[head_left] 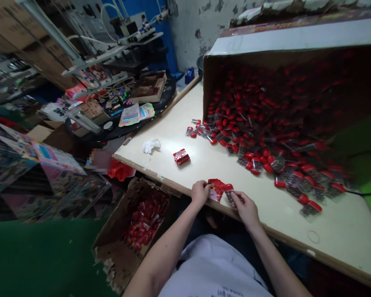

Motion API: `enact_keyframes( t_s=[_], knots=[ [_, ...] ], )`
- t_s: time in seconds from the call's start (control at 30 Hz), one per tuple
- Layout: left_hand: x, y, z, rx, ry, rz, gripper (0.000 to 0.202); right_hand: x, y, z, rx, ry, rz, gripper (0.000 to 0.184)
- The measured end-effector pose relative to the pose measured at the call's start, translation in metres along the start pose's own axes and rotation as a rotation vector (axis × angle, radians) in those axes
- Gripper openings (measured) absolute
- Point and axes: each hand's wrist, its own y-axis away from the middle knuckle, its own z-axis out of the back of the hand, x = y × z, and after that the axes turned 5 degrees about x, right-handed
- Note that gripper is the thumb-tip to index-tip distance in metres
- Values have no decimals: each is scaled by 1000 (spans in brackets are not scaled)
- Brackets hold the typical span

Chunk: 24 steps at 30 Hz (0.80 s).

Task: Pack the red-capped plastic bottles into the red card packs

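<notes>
At the near edge of the cream table (185,140), my left hand (199,192) pinches a red printed card (215,189). My right hand (245,209) is closed on a small clear packet with a red cap (229,191), held against the card's right side. A finished red packet (181,156) lies on the table a little beyond my hands. Many red-capped clear packets (266,161) spill across the table from a big cardboard box (284,82) tipped on its side.
A crumpled white glove (151,145) lies near the table's left edge. On the floor to the left stands an open cardboard box (132,231) with red packets inside. A cluttered round black table (126,107) and machinery (132,37) stand beyond.
</notes>
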Motion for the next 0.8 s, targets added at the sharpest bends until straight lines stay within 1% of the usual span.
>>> enact_keyframes(
  t_s=[0.1,0.2,0.3,0.4,0.5,0.63,0.8],
  knots=[
    [2,1,6,-11,50,-17,17,5,-11,-14,-28,142,79,38],
    [3,-1,11,-8,69,-12,18,6,-16,-20,-42,266,147,35],
    [5,-6,12,13,93,16,20,3,-18,-21,-40,331,159,33],
    [7,-13,9,49,111,71,14,-1,-19,-21,-45,367,163,32],
    [7,-19,6,51,133,119,8,-3,-19,-22,-57,382,168,34],
    [7,-20,9,38,241,146,20,-4,-18,-23,-57,384,184,35],
    [5,-13,22,55,504,165,32,-2,-17,-22,-58,381,187,35]
  ],
)
